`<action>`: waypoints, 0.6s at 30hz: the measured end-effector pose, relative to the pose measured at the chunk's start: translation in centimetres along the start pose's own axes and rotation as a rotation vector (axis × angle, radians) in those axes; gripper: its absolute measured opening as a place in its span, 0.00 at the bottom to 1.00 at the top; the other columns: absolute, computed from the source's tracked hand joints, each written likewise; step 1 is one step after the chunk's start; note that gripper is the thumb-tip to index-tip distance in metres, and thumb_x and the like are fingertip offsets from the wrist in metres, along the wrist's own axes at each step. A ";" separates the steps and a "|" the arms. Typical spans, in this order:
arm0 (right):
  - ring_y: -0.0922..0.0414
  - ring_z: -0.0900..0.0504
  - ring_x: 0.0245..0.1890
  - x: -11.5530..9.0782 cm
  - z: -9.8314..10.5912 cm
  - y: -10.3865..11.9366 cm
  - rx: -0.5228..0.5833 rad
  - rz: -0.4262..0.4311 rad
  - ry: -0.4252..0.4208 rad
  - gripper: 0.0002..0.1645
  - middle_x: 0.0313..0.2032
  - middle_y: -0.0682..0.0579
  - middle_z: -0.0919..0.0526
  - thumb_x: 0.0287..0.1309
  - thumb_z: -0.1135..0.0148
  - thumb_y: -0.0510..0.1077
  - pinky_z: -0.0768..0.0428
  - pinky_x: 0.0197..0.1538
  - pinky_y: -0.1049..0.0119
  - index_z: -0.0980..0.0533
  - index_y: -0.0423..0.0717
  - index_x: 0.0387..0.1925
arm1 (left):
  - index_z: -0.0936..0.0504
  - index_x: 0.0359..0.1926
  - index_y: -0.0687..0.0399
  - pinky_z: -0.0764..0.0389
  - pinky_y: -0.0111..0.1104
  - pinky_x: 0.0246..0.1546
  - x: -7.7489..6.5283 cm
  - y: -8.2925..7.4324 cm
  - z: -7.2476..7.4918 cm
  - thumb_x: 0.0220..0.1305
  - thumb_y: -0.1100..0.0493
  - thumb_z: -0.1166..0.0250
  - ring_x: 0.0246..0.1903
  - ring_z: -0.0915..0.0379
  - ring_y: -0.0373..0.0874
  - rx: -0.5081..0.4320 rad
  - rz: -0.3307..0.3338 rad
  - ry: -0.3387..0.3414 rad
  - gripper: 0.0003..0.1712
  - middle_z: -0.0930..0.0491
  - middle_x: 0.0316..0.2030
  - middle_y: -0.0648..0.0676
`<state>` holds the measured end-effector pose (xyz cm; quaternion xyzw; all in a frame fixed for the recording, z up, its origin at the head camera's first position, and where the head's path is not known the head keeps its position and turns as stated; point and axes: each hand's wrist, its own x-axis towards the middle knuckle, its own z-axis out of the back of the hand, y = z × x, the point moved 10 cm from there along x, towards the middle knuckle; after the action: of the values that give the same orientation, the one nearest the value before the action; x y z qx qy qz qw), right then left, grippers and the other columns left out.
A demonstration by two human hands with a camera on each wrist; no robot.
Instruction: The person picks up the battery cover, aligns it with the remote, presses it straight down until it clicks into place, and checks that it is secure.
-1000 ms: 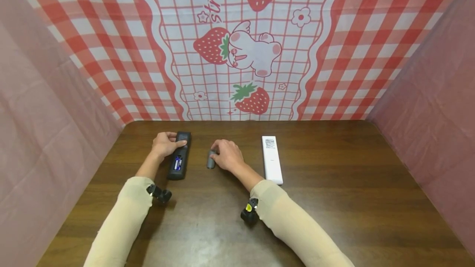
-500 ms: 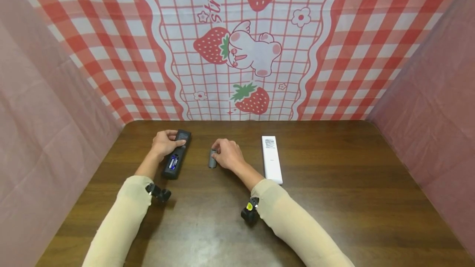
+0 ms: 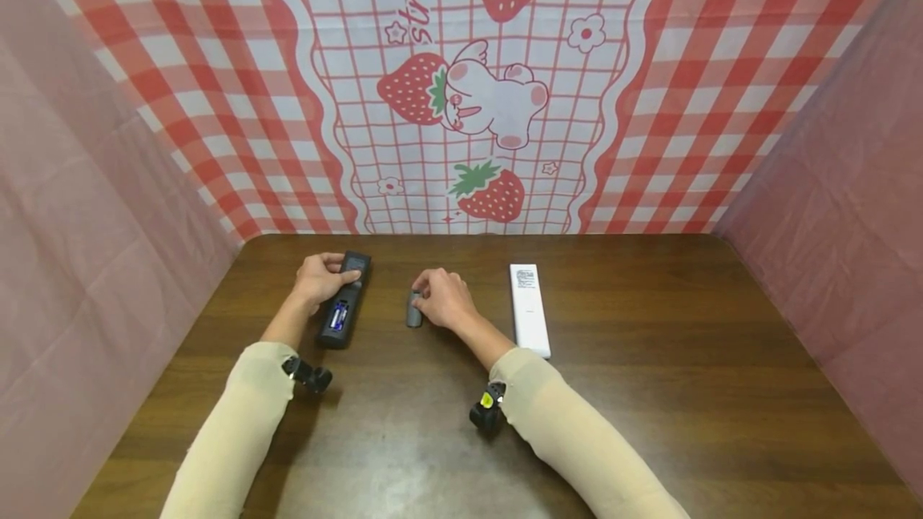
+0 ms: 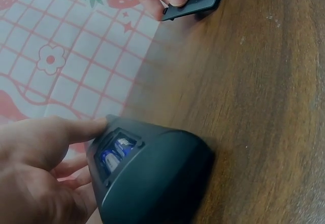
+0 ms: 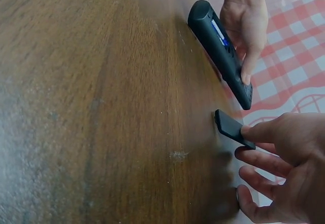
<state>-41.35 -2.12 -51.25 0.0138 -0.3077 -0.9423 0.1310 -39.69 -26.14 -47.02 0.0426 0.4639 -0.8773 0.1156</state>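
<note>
A black remote control (image 3: 344,303) lies back side up at the left, its battery bay uncovered with two blue-and-silver batteries (image 4: 116,155) inside. My left hand (image 3: 317,279) grips its far end, thumb on top and fingers along the far-left side. To the right of it, my right hand (image 3: 443,299) pinches a small dark battery cover (image 5: 233,128) between thumb and fingers. In the left wrist view the cover is held just over the table, apart from the remote. The fingers beneath the cover are partly hidden.
A white remote control (image 3: 530,311) with a printed label lies to the right of my right hand. Everything rests on a brown wooden table (image 3: 649,391). A red-and-white strawberry cloth (image 3: 490,102) hangs behind the table, with pink cloth (image 3: 94,207) at the sides.
The black remote's near end has swung slightly left in my left hand. My right hand has shifted the battery cover a little to the right.
</note>
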 end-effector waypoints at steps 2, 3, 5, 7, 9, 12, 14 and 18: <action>0.54 0.07 0.52 0.0 0.1 0.1 -0.005 0.003 0.000 0.16 0.48 0.54 0.03 0.68 0.19 0.50 0.09 0.63 0.52 0.09 0.56 0.56 | 0.25 0.78 0.67 0.13 0.27 0.45 -0.1 0.0 0.0 0.78 0.54 0.27 0.52 0.14 0.49 -0.001 0.000 0.003 0.37 0.18 0.71 0.73; 0.55 0.07 0.52 -0.1 0.1 0.1 -0.005 0.002 0.002 0.17 0.48 0.54 0.03 0.68 0.19 0.49 0.09 0.63 0.52 0.09 0.57 0.56 | 0.25 0.78 0.67 0.12 0.28 0.46 -0.1 0.0 0.0 0.77 0.54 0.27 0.52 0.13 0.50 -0.002 0.000 0.005 0.37 0.18 0.71 0.73; 0.56 0.07 0.52 -0.1 0.2 0.2 -0.002 0.006 0.009 0.17 0.47 0.55 0.03 0.68 0.20 0.49 0.09 0.62 0.53 0.09 0.56 0.57 | 0.26 0.79 0.67 0.10 0.31 0.49 0.0 0.0 -0.1 0.78 0.54 0.27 0.54 0.13 0.51 0.000 0.006 0.009 0.37 0.19 0.72 0.73; 0.56 0.08 0.51 -0.2 0.2 0.3 0.000 0.016 0.011 0.17 0.46 0.55 0.03 0.68 0.20 0.48 0.10 0.60 0.54 0.08 0.56 0.57 | 0.26 0.79 0.68 0.09 0.35 0.54 0.1 0.2 -0.2 0.78 0.54 0.27 0.56 0.14 0.53 0.001 0.012 0.013 0.38 0.19 0.72 0.73; 0.57 0.08 0.50 -0.2 0.2 0.4 -0.002 0.029 0.011 0.17 0.46 0.56 0.04 0.68 0.20 0.49 0.10 0.58 0.55 0.07 0.57 0.57 | 0.27 0.80 0.68 0.08 0.39 0.60 0.2 0.3 -0.2 0.79 0.54 0.27 0.59 0.15 0.55 0.001 0.018 0.016 0.38 0.20 0.73 0.73; 0.57 0.09 0.48 -0.1 0.2 0.3 -0.009 0.044 0.002 0.15 0.45 0.56 0.04 0.69 0.20 0.49 0.10 0.56 0.56 0.07 0.58 0.55 | 0.28 0.80 0.67 0.10 0.43 0.64 0.3 0.4 -0.3 0.79 0.54 0.28 0.61 0.16 0.56 0.001 0.026 0.019 0.38 0.21 0.74 0.73; 0.58 0.10 0.47 0.0 0.1 0.1 -0.007 0.041 -0.005 0.15 0.44 0.57 0.04 0.68 0.20 0.50 0.10 0.55 0.56 0.07 0.58 0.55 | 0.28 0.81 0.67 0.10 0.42 0.64 0.3 0.4 -0.3 0.80 0.54 0.29 0.62 0.16 0.56 0.005 0.027 0.023 0.38 0.21 0.75 0.73; 0.58 0.11 0.45 0.1 0.2 -0.3 0.016 0.024 -0.008 0.13 0.42 0.57 0.06 0.67 0.18 0.51 0.11 0.53 0.57 0.07 0.60 0.52 | 0.29 0.80 0.70 0.08 0.38 0.61 0.1 0.2 -0.5 0.79 0.55 0.29 0.62 0.15 0.57 -0.002 0.006 0.037 0.38 0.22 0.75 0.74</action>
<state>-41.51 -1.81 -51.22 0.0074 -0.3158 -0.9383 0.1407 -39.78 -25.88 -47.43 0.0601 0.4667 -0.8756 0.1097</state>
